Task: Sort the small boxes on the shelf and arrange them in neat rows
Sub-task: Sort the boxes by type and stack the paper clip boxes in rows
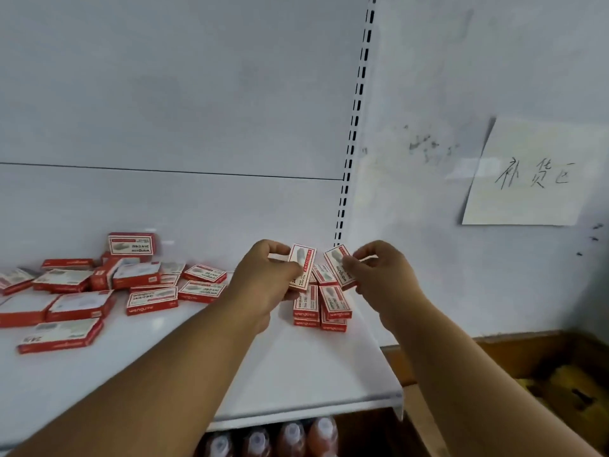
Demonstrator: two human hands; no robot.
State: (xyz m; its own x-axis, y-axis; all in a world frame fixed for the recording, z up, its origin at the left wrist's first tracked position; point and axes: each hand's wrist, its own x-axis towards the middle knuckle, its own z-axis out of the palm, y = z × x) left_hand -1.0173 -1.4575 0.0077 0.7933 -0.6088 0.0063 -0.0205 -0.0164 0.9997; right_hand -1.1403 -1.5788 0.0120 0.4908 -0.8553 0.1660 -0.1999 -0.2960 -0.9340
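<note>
paper sign (527, 174) on wall, handwritten | bottles (291, 438) below | slotted upright (357, 103)

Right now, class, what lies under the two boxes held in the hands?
Under the left-hand box and right-hand box, stacked red boxes sit on the shelf; the stacks' rear is hidden.

Left hand (263, 275) and right hand (379, 272) each pinch a red-and-white box above stacked boxes (321, 308); loose boxes (99, 285) lie at nine o'clock.

On the shelf (296, 367), a messy pile of boxes (99, 288) lies at nine o'clock. Stacked boxes (321, 308) sit at three o'clock. Bottles (273, 440) stand under the shelf.
</note>
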